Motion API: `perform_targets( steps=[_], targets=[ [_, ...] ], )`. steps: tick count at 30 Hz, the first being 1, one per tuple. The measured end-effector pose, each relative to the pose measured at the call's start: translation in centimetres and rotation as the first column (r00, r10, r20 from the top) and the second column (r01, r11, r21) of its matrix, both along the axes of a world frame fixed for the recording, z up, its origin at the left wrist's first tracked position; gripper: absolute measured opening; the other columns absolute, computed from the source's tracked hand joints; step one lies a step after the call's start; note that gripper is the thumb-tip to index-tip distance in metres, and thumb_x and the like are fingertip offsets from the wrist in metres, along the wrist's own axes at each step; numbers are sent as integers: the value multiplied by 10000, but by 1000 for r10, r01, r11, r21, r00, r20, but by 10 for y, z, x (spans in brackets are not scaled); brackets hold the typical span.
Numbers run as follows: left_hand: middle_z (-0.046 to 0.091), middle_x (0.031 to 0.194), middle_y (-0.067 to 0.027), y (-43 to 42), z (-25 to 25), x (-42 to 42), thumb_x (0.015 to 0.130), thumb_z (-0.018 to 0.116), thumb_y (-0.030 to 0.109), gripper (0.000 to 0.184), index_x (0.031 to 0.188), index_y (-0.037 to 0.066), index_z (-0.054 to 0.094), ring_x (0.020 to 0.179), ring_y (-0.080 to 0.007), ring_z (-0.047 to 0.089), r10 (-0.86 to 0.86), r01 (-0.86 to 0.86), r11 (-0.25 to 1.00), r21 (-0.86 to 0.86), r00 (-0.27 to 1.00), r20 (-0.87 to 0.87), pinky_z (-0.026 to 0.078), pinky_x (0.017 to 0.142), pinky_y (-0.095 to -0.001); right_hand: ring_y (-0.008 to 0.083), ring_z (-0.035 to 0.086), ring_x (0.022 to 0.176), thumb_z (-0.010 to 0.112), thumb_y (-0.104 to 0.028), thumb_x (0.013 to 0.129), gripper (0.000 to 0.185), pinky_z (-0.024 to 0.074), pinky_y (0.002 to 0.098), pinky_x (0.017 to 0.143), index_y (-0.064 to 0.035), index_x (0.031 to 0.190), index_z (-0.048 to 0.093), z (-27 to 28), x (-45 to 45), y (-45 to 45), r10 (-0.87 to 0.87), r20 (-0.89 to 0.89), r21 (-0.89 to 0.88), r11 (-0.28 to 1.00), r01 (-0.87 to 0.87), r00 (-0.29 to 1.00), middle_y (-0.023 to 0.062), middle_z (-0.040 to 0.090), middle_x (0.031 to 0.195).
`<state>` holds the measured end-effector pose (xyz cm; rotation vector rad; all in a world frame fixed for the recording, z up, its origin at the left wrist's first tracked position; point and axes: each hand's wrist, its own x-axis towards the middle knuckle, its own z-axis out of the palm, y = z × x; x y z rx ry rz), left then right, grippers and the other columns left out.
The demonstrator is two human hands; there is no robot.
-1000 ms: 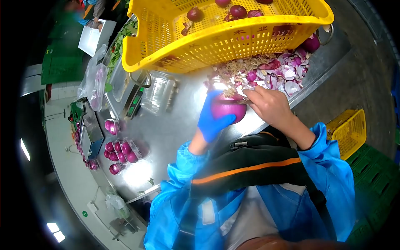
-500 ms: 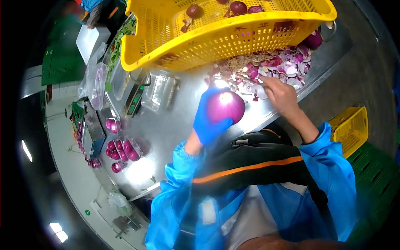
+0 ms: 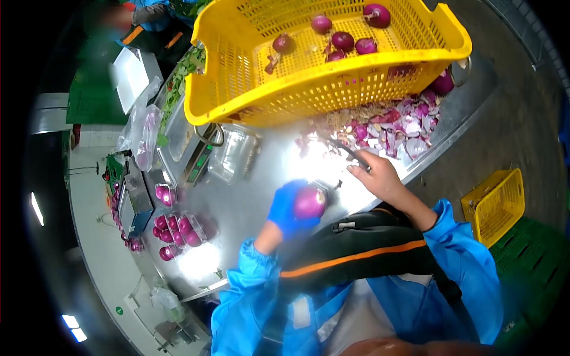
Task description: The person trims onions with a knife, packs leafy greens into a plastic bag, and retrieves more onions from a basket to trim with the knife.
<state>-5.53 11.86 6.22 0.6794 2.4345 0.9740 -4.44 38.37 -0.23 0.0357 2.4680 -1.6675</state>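
Note:
In a blue glove, my left hand is closed round a peeled red onion, low over the metal table near its front edge. My bare right hand grips a knife with a dark handle, its blade pointing left and away from me. Hand and onion stand apart from the knife. Beyond the knife lies a heap of onion skins and root trimmings. Behind that heap is a yellow crate with several red onions in it.
Packed red onions sit in clear trays on the left of the metal table. A clear plastic container stands by a scale. Another yellow crate is at the lower right. A co-worker's sleeve shows at the top left.
My left hand has brought the onion down towards me and turned it. My right hand has drawn back from the skins with the knife. The view has tilted, showing more of the crate's inside.

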Motion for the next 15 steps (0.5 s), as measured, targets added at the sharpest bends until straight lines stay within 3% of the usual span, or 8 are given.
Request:
perform_targets(
  steps=[2,5,6,8,11,13,14,15],
  targets=[
    [506,1361,-175,-8,-7,5,654,854,229,781,1335,83,502,1249,-395,482,39,-22,993,-116,989,146,420,1045,-445,336,635,751,619,-277,904,313,492,401,693,-57,1126,612,-2,2,1,23,-1,-28,999,-23,1000,192,659,931],
    [525,1341,-189,-18,-29,13,698,823,197,739,1353,103,495,1260,-425,468,-39,47,978,-205,998,41,413,1053,-459,342,636,765,613,-289,915,292,490,401,686,-60,1096,622,-15,2,0,77,-32,-24,997,-78,996,182,664,939],
    [535,1333,-193,-19,-31,15,720,807,177,717,1361,110,493,1259,-438,466,-48,47,975,-217,999,1,409,1057,-468,349,640,791,607,-296,922,282,492,406,698,-59,1074,628,-7,-2,2,104,60,-23,994,-103,993,187,663,938],
    [536,1338,-195,-2,-3,2,734,795,155,678,1349,110,511,1267,-436,465,-111,122,930,-346,992,52,405,1061,-471,376,636,840,610,-311,919,283,494,428,729,-57,1039,639,-9,-7,6,102,98,-17,995,-101,990,192,661,946],
    [576,1300,-197,-7,2,-24,784,752,136,540,1285,62,566,1203,-419,529,-144,120,982,-148,976,-165,428,1022,-462,394,620,885,610,-314,918,282,490,445,757,-48,1006,639,-12,-17,15,131,60,8,991,-132,990,196,645,936],
    [608,1260,-194,7,39,-57,805,722,112,460,1236,27,589,1154,-403,571,-145,145,989,-28,911,-386,444,992,-446,395,621,885,604,-308,922,290,489,452,757,-43,1037,629,-24,-23,23,157,-21,70,985,-155,987,196,643,945],
    [638,1208,-181,22,60,-77,795,693,69,385,1170,22,621,1102,-380,596,-103,122,992,12,882,-460,462,948,-431,399,623,836,643,-252,904,252,493,443,708,-12,976,612,-31,-26,25,143,-102,88,987,-134,985,200,637,886],
    [667,1156,-168,39,80,-100,785,664,26,319,1103,17,652,1050,-358,620,-57,101,993,54,847,-529,480,903,-417,406,627,839,649,-244,900,245,497,447,707,-17,982,608,-25,-29,30,133,-67,58,990,-129,989,204,642,901]
  ],
)
